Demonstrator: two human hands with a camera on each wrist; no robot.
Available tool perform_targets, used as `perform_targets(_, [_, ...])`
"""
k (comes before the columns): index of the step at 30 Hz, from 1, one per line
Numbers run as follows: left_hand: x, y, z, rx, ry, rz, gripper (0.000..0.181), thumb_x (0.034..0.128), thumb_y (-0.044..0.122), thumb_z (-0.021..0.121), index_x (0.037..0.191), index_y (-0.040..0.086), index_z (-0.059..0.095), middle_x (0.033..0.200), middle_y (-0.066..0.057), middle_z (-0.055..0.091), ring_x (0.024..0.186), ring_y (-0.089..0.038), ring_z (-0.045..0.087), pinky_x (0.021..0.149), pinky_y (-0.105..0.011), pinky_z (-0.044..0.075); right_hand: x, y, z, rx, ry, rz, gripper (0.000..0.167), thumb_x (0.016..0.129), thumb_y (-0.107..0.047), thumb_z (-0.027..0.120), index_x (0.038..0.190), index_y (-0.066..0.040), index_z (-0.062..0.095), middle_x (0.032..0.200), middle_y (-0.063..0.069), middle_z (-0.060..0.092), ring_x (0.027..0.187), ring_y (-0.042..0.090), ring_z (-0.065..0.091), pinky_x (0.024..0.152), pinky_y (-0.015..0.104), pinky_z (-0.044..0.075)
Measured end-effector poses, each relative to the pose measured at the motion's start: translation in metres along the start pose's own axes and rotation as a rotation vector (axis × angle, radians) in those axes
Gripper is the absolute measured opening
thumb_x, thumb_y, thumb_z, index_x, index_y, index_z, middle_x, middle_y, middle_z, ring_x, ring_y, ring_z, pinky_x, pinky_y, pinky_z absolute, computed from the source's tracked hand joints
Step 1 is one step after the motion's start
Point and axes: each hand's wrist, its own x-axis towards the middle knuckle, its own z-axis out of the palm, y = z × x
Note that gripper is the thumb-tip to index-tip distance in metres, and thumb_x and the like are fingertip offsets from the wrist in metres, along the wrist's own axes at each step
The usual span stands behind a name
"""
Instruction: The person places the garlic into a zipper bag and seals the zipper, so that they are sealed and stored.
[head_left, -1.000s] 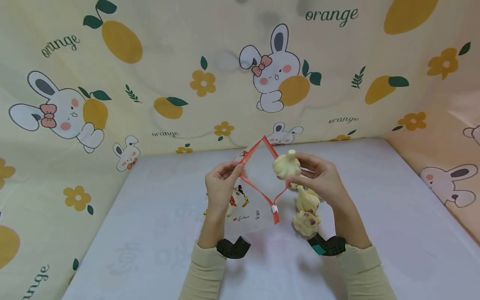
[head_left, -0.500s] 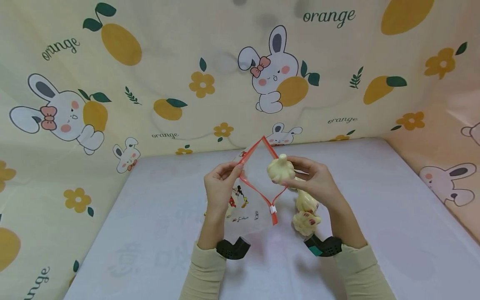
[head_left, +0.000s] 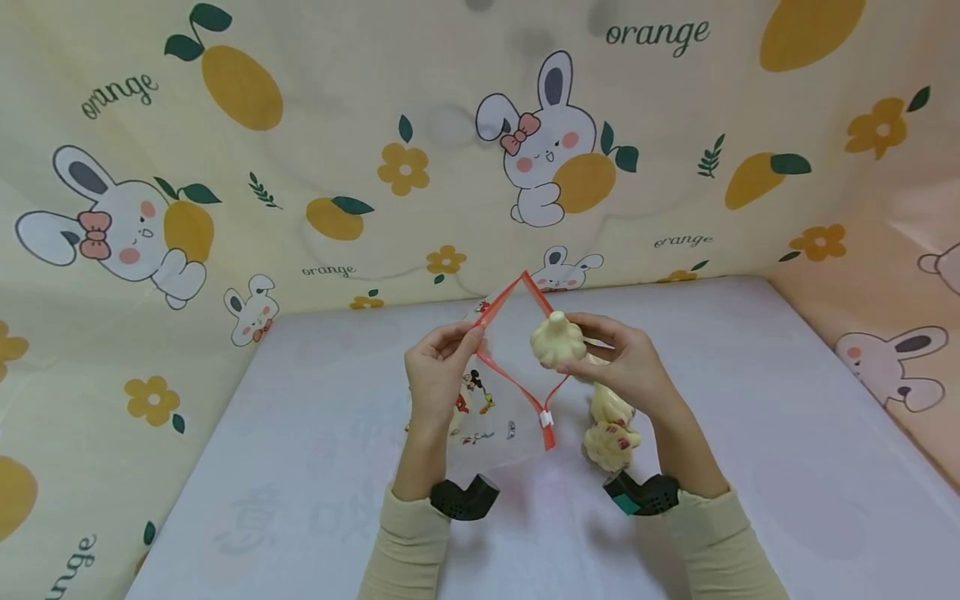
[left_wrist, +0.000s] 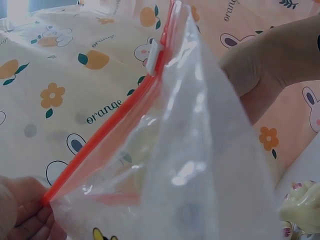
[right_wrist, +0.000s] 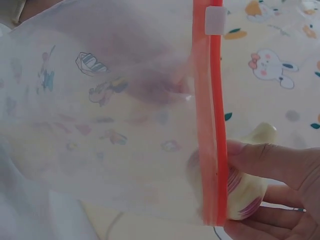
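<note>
A clear slider bag (head_left: 498, 421) printed with cartoon figures has its red-edged mouth spread into a diamond. My left hand (head_left: 437, 375) pinches the left side of the red edge. In my right hand (head_left: 630, 362) is a pale garlic bulb (head_left: 557, 342), gripped between thumb and fingers at the right side of the mouth. The right wrist view shows part of that bulb (right_wrist: 247, 187) through the bag's plastic, with the rest beyond the red rim. The white slider (head_left: 546, 418) sits at the near end. More garlic bulbs (head_left: 611, 446) lie below my right hand, one partly hidden.
A pale tabletop (head_left: 315, 433) lies under everything. Behind and to the right stand cloth walls (head_left: 450, 100) with rabbit and orange prints. Each wrist wears a black camera (head_left: 465, 497).
My right hand has carried the garlic bulb a little left and down, toward the middle of the bag's mouth, and the bulb's stem has tipped. The left hand has kept its hold.
</note>
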Motion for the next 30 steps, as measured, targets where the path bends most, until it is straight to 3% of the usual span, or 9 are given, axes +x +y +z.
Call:
perform_targets(5, [-0.001, 0.002, 0.002, -0.01, -0.008, 0.0, 0.02, 0.0844, 0.002, 0.071, 0.097, -0.013, 0.067, 0.071, 0.014, 0.068, 0.067, 0.0, 0.066, 0.067, -0.013, 0.054, -0.001, -0.001, 0.001, -0.024, -0.001, 0.009, 0.059, 0.076, -0.005, 0.079, 0.13, 0.0, 0.056, 0.131, 0.02, 0.059, 0.107, -0.013, 0.055, 0.09, 0.008, 0.049])
perform_targets(9, [-0.001, 0.003, 0.002, -0.006, -0.007, -0.001, 0.02, 0.0847, 0.002, 0.07, 0.097, -0.013, 0.067, 0.071, 0.014, 0.068, 0.067, 0.001, 0.066, 0.067, -0.013, 0.054, -0.001, -0.003, 0.0, -0.026, -0.013, 0.035, 0.061, 0.077, -0.003, 0.079, 0.132, 0.002, 0.053, 0.134, 0.022, 0.057, 0.118, 0.015, 0.063, 0.09, 0.016, 0.053])
perform_targets(12, [0.0, 0.002, 0.001, -0.002, -0.007, -0.002, 0.019, 0.0855, 0.003, 0.07, 0.097, -0.012, 0.067, 0.07, 0.016, 0.068, 0.067, 0.001, 0.066, 0.067, -0.012, 0.054, -0.002, -0.004, 0.0, -0.022, -0.023, 0.062, 0.062, 0.078, -0.004, 0.078, 0.134, 0.003, 0.051, 0.136, 0.024, 0.055, 0.121, 0.038, 0.06, 0.088, 0.023, 0.056])
perform_targets(15, [0.001, 0.003, 0.001, 0.001, -0.004, -0.001, 0.019, 0.0859, 0.003, 0.069, 0.097, -0.012, 0.068, 0.071, 0.017, 0.069, 0.067, 0.002, 0.066, 0.067, -0.012, 0.054, -0.003, -0.004, -0.001, -0.028, -0.03, 0.086, 0.061, 0.08, -0.006, 0.077, 0.135, 0.002, 0.051, 0.138, 0.024, 0.054, 0.122, 0.041, 0.059, 0.087, 0.024, 0.057])
perform_targets(21, [0.002, 0.003, 0.0, -0.008, 0.0, -0.016, 0.019, 0.0865, 0.003, 0.069, 0.098, -0.011, 0.068, 0.072, 0.017, 0.069, 0.068, 0.001, 0.067, 0.069, -0.013, 0.055, -0.002, -0.001, -0.004, -0.042, -0.038, 0.093, 0.057, 0.082, -0.009, 0.075, 0.133, 0.001, 0.052, 0.137, 0.024, 0.055, 0.121, 0.04, 0.06, 0.088, 0.024, 0.056])
perform_targets(25, [0.002, 0.001, 0.0, -0.015, -0.002, -0.022, 0.019, 0.0866, 0.003, 0.069, 0.098, -0.012, 0.067, 0.072, 0.017, 0.07, 0.068, 0.001, 0.067, 0.07, -0.013, 0.055, -0.002, 0.004, -0.011, -0.093, -0.028, 0.079, 0.053, 0.083, -0.011, 0.074, 0.131, 0.0, 0.055, 0.131, 0.022, 0.06, 0.117, 0.035, 0.063, 0.089, 0.016, 0.054])
perform_targets(30, [0.001, 0.0, 0.0, -0.022, -0.001, -0.022, 0.019, 0.0862, 0.003, 0.069, 0.098, -0.013, 0.067, 0.073, 0.017, 0.07, 0.068, 0.001, 0.067, 0.07, -0.013, 0.055, -0.005, 0.01, -0.022, -0.111, -0.016, 0.048, 0.049, 0.084, -0.012, 0.074, 0.129, 0.001, 0.057, 0.128, 0.024, 0.062, 0.102, -0.006, 0.064, 0.086, 0.005, 0.05])
